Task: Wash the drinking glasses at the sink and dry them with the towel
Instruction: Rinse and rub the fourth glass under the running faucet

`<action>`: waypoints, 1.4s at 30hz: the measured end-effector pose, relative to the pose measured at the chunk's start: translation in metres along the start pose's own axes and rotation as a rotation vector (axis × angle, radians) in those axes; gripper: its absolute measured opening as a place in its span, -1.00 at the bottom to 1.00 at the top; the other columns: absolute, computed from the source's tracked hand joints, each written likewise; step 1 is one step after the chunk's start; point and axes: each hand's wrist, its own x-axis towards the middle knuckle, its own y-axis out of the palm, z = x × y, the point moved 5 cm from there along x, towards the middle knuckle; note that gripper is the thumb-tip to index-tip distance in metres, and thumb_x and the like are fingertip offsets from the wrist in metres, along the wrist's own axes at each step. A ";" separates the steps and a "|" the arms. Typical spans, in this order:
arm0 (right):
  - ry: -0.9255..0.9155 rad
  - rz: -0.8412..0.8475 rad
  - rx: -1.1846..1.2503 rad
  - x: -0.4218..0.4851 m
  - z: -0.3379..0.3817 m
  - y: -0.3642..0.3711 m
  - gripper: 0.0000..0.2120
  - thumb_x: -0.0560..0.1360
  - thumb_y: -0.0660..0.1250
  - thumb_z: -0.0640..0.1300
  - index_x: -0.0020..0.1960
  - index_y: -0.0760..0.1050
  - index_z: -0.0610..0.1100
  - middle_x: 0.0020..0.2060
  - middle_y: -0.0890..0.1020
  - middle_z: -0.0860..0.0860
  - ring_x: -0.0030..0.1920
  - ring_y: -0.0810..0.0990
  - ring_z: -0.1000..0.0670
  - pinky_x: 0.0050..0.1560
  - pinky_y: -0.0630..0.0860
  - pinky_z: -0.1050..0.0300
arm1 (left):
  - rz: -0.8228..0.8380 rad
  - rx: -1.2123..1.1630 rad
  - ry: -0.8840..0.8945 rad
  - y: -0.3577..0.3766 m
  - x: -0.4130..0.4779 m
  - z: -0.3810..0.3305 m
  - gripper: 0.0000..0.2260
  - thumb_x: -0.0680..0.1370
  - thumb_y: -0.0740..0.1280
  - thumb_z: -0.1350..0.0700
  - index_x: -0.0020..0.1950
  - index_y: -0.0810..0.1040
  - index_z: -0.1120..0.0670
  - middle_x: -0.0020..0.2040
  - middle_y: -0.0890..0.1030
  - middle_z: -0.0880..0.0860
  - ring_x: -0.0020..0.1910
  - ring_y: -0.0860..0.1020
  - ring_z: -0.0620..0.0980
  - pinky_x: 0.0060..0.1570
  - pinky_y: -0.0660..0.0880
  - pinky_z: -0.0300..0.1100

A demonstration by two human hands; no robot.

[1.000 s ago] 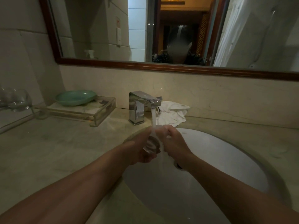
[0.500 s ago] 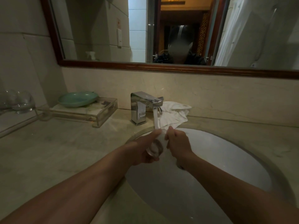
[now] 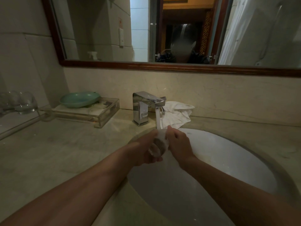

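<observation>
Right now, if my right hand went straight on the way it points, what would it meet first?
The glass, which your right hand holds under the running water; beyond it, probably the white towel.

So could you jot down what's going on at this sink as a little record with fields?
Activity: rinsing a drinking glass under running water
Left hand: grips the glass's side
Right hand: holds its rim
Faucet: on
Sink: white basin under the hands
Towel: white, crumpled behind the faucet, untouched
Other glasses: far left, by the wall
</observation>
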 end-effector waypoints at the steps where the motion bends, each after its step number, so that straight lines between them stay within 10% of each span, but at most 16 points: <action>1: 0.029 -0.009 -0.024 0.001 -0.002 0.000 -0.57 0.70 0.11 0.01 -0.14 0.57 -0.21 -0.30 0.60 -0.11 -0.33 0.54 0.01 -0.33 0.44 0.13 | -0.020 -0.011 -0.016 0.000 0.001 0.002 -0.58 0.60 0.32 -0.20 0.24 0.61 0.12 -0.09 0.68 0.19 -0.33 0.66 0.15 -0.42 0.48 -0.22; 11: -0.030 0.195 -0.030 -0.005 0.002 0.011 -0.46 0.45 0.33 0.40 0.12 0.40 -0.03 -0.09 0.67 0.03 -0.13 0.69 0.03 -0.21 0.66 0.05 | -0.081 0.067 0.001 -0.006 -0.002 -0.003 -0.77 0.40 0.38 0.02 -0.07 0.67 0.14 -0.28 0.68 0.12 -0.42 0.55 0.05 -0.39 0.35 -0.26; 18: -0.138 0.003 -0.345 0.008 -0.004 0.006 -0.66 0.70 0.05 -0.04 -0.19 0.40 -0.09 -0.29 0.53 -0.11 -0.22 0.53 -0.18 -0.21 0.42 -0.03 | -0.103 -0.053 -0.055 -0.002 -0.001 0.003 -0.68 0.57 0.39 -0.13 0.10 0.59 0.11 -0.15 0.63 0.18 -0.34 0.64 0.17 -0.48 0.46 -0.24; 23: -0.032 0.052 -0.329 0.002 0.006 0.015 -0.56 0.55 0.11 0.39 0.01 0.49 0.04 -0.14 0.64 0.01 -0.10 0.61 -0.09 -0.01 0.55 -0.04 | -0.096 -0.120 -0.015 -0.006 0.002 -0.002 -0.50 0.40 0.48 -0.17 0.16 0.66 0.17 -0.08 0.68 0.17 -0.26 0.68 0.10 -0.31 0.61 -0.13; 29: -0.233 0.025 -0.563 0.004 0.008 0.013 -0.68 0.66 0.14 0.15 0.01 0.52 -0.05 -0.24 0.56 0.05 -0.27 0.53 0.01 -0.34 0.34 0.29 | -0.089 -0.016 0.019 -0.007 -0.002 -0.005 -0.76 0.52 0.42 0.01 -0.32 0.69 0.04 -0.29 0.58 0.12 -0.49 0.43 -0.06 -0.53 0.28 -0.34; 34: -0.076 -0.026 -0.282 0.009 -0.010 0.004 -0.60 0.69 0.08 0.01 -0.02 0.59 -0.19 -0.22 0.66 -0.14 -0.18 0.64 -0.17 -0.12 0.61 -0.12 | -0.140 -0.029 0.045 -0.008 -0.002 -0.001 -0.77 0.57 0.40 -0.11 -0.13 0.59 0.03 -0.27 0.59 0.04 -0.43 0.53 -0.06 -0.51 0.37 -0.34; 42: 0.010 0.167 0.066 -0.005 -0.010 0.024 -0.58 0.51 0.32 0.30 0.12 0.48 -0.02 -0.06 0.66 0.02 -0.06 0.67 0.02 -0.08 0.65 -0.01 | -0.064 0.020 0.052 -0.002 -0.006 -0.009 -0.82 0.46 0.48 -0.05 -0.14 0.66 0.05 -0.38 0.58 0.03 -0.51 0.54 -0.06 -0.33 0.40 -0.27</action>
